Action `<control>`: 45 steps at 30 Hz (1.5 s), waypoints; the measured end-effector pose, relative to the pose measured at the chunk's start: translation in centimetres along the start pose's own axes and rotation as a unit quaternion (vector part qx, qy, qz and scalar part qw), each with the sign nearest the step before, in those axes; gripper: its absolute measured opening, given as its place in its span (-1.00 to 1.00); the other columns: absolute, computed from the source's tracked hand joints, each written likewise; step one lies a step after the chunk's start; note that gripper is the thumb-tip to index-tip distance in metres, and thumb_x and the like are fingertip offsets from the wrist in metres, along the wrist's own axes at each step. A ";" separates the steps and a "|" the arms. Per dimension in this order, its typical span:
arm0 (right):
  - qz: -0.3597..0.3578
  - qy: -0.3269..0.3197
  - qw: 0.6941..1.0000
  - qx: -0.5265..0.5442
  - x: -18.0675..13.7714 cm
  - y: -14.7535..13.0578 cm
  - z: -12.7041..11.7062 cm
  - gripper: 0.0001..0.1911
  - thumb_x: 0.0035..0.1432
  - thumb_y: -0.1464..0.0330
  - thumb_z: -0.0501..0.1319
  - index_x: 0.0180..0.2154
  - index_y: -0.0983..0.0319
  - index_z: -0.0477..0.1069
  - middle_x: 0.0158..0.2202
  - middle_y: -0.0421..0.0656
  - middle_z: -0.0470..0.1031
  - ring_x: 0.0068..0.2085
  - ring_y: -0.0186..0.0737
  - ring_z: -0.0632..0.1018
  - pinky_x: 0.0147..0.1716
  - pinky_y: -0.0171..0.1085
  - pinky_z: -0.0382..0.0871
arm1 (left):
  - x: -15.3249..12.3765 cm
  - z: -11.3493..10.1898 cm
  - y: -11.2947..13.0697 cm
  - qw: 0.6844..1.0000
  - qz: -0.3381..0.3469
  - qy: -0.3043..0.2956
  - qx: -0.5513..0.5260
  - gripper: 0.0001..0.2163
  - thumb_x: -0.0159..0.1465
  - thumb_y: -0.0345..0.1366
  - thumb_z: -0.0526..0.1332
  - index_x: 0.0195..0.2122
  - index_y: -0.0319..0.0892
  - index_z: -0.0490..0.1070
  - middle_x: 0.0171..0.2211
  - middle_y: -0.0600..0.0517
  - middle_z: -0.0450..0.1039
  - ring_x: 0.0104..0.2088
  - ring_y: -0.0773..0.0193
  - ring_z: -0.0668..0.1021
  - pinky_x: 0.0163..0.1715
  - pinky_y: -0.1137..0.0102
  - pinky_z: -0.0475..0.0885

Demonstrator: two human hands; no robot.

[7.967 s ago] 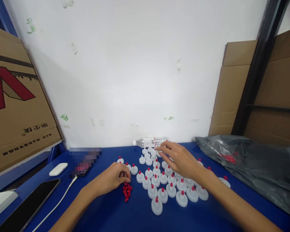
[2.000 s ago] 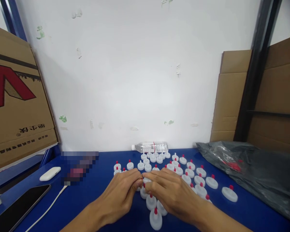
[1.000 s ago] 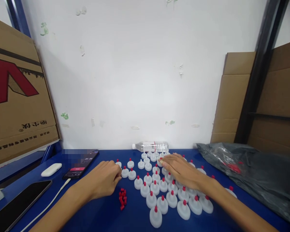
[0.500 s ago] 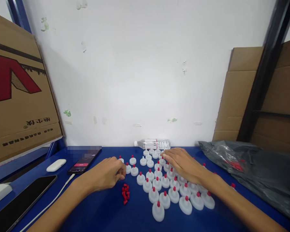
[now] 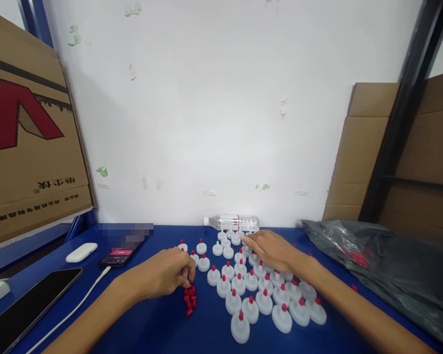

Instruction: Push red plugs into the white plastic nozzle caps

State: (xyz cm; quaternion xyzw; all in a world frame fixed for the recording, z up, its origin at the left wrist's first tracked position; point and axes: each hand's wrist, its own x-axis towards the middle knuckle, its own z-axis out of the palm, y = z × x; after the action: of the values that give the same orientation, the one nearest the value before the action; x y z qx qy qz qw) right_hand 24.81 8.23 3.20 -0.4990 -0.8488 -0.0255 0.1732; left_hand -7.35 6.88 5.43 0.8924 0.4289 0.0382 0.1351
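Observation:
Several white plastic caps with red tips (image 5: 250, 294) stand in rows on the blue table (image 5: 158, 324). A small heap of loose red tips (image 5: 189, 298) lies left of them. My left hand (image 5: 168, 276) rests curled just above that heap, fingertips pinched down at the tips. My right hand (image 5: 271, 249) reaches over the far rows, its fingertips pinching a white cap without a red tip (image 5: 245, 239) near the back. A clear water bottle (image 5: 232, 222) lies on its side against the wall behind the caps.
A phone (image 5: 118, 256) on a white cable, a white earbud case (image 5: 81, 252) and a dark tablet (image 5: 25, 309) lie at the left. A tilted cardboard box (image 5: 25, 137) stands at far left. A grey plastic bag (image 5: 384, 268) lies at the right before cardboard sheets (image 5: 354, 152).
My hands came apart from the middle of the caps. The left dropped onto the red tip heap; the right reached to the far rows and pinched a bare white cap.

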 end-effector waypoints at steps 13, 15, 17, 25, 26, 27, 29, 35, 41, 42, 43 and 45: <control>-0.041 0.207 0.976 -0.060 -1.7 -2.0 -0.7 -0.70 0.43 0.17 0.05 -0.05 0.22 0.40 -0.12 -0.04 0.51 -0.39 -0.21 0.54 -0.44 -0.23 0.38 | 0.1 -0.4 1.6 0.987 0.036 0.153 0.044 -0.90 0.28 -0.37 0.13 -0.30 -0.12 0.43 -0.33 0.04 0.52 -0.34 0.20 0.52 -0.35 0.39 0.29; -0.086 0.209 0.972 -0.071 -2.0 -2.7 -0.3 -0.74 0.44 0.22 0.05 -0.02 0.22 0.38 -0.11 -0.04 0.50 -0.39 -0.22 0.55 -0.48 -0.27 0.38 | 0.4 -0.1 1.8 0.980 0.059 0.184 0.039 -0.88 0.30 -0.37 0.12 -0.27 -0.12 0.46 -0.32 0.03 0.51 -0.33 0.21 0.52 -0.33 0.39 0.32; -0.127 0.204 0.968 -0.074 -2.2 -3.5 -0.1 -0.79 0.44 0.29 0.05 0.00 0.21 0.37 -0.09 -0.04 0.50 -0.29 -0.19 0.57 -0.41 -0.26 0.43 | 0.9 0.5 2.0 0.973 0.088 0.209 0.033 -0.84 0.35 -0.35 0.10 -0.22 -0.11 0.49 -0.29 0.02 0.51 -0.32 0.23 0.52 -0.33 0.40 0.34; -0.254 0.215 0.940 -0.075 -2.5 -5.4 0.4 -0.70 0.38 0.52 0.05 0.10 0.24 0.30 -0.15 -0.07 0.57 -0.15 -0.13 0.57 -0.16 -0.12 0.44 | 1.7 2.6 2.6 0.933 0.164 0.316 -0.044 -0.78 0.42 -0.34 0.10 -0.04 -0.10 0.52 -0.21 0.00 0.56 -0.28 0.26 0.57 -0.24 0.40 0.44; -0.255 0.218 0.939 -0.070 -2.5 -5.5 0.4 -0.72 0.39 0.49 0.07 0.10 0.25 0.30 -0.16 -0.07 0.57 -0.16 -0.14 0.57 -0.16 -0.11 0.43 | 1.8 2.7 2.8 0.931 0.159 0.324 -0.061 -0.79 0.42 -0.33 0.11 -0.05 -0.10 0.53 -0.21 0.00 0.57 -0.28 0.27 0.57 -0.23 0.40 0.45; -0.252 0.221 0.940 -0.064 -2.5 -5.6 0.5 -0.73 0.39 0.46 0.08 0.10 0.26 0.29 -0.17 -0.07 0.58 -0.18 -0.14 0.57 -0.15 -0.11 0.42 | 1.8 2.8 2.9 0.929 0.148 0.331 -0.076 -0.80 0.42 -0.31 0.13 -0.07 -0.10 0.55 -0.23 0.01 0.59 -0.29 0.27 0.58 -0.22 0.40 0.46; -0.246 0.225 0.942 -0.051 -2.6 -5.7 0.5 -0.73 0.40 0.39 0.10 0.10 0.28 0.28 -0.18 -0.07 0.58 -0.23 -0.15 0.57 -0.16 -0.11 0.42 | 1.7 2.8 3.1 0.929 0.114 0.337 -0.101 -0.82 0.41 -0.29 0.16 -0.11 -0.11 0.57 -0.29 0.04 0.62 -0.36 0.28 0.58 -0.25 0.40 0.48; -0.254 0.216 0.942 -0.032 -2.7 -5.8 0.8 -0.77 0.41 0.40 0.10 0.08 0.26 0.28 -0.12 -0.07 0.58 -0.17 -0.16 0.57 -0.13 -0.12 0.39 | 1.8 2.8 3.6 0.933 0.092 0.302 -0.171 -0.82 0.39 -0.28 0.17 -0.18 -0.11 0.59 -0.36 0.07 0.64 -0.49 0.32 0.56 -0.49 0.49 0.39; -0.295 0.209 0.932 -0.034 -2.7 -6.1 0.9 -0.80 0.41 0.42 0.11 0.04 0.26 0.26 -0.17 -0.10 0.57 -0.18 -0.18 0.56 -0.13 -0.14 0.37 | 1.5 3.2 4.1 0.939 0.128 0.254 -0.194 -0.83 0.39 -0.27 0.19 -0.16 -0.11 0.59 -0.49 0.11 0.61 -0.57 0.35 0.54 -0.54 0.50 0.33; -0.301 0.214 0.929 -0.029 -2.7 -6.1 0.9 -0.83 0.41 0.43 0.10 0.01 0.26 0.27 -0.17 -0.10 0.57 -0.17 -0.19 0.56 -0.12 -0.15 0.37 | 1.5 3.2 4.1 0.940 0.130 0.256 -0.184 -0.83 0.40 -0.27 0.18 -0.16 -0.11 0.59 -0.51 0.11 0.60 -0.58 0.35 0.53 -0.52 0.50 0.34; -0.306 0.220 0.926 -0.024 -2.7 -6.1 0.8 -0.87 0.41 0.44 0.10 -0.02 0.26 0.28 -0.17 -0.10 0.57 -0.16 -0.20 0.56 -0.11 -0.16 0.37 | 1.5 3.3 4.1 0.941 0.133 0.263 -0.169 -0.83 0.40 -0.27 0.18 -0.16 -0.10 0.59 -0.50 0.11 0.60 -0.56 0.35 0.54 -0.50 0.49 0.35; -0.315 0.234 0.919 -0.025 -2.6 -6.2 0.7 -0.93 0.40 0.49 0.10 -0.11 0.25 0.28 -0.19 -0.12 0.57 -0.17 -0.22 0.55 -0.12 -0.18 0.37 | 1.7 3.4 4.0 0.943 0.148 0.274 -0.118 -0.81 0.43 -0.26 0.15 -0.14 -0.10 0.57 -0.38 0.06 0.62 -0.42 0.30 0.59 -0.39 0.48 0.40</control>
State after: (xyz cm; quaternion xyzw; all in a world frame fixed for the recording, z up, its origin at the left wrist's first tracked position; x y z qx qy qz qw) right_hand 20.47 3.12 2.46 -0.1899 -0.8963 -0.2161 0.3375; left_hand -2.66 5.07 3.15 0.8785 0.3049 0.3512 0.1091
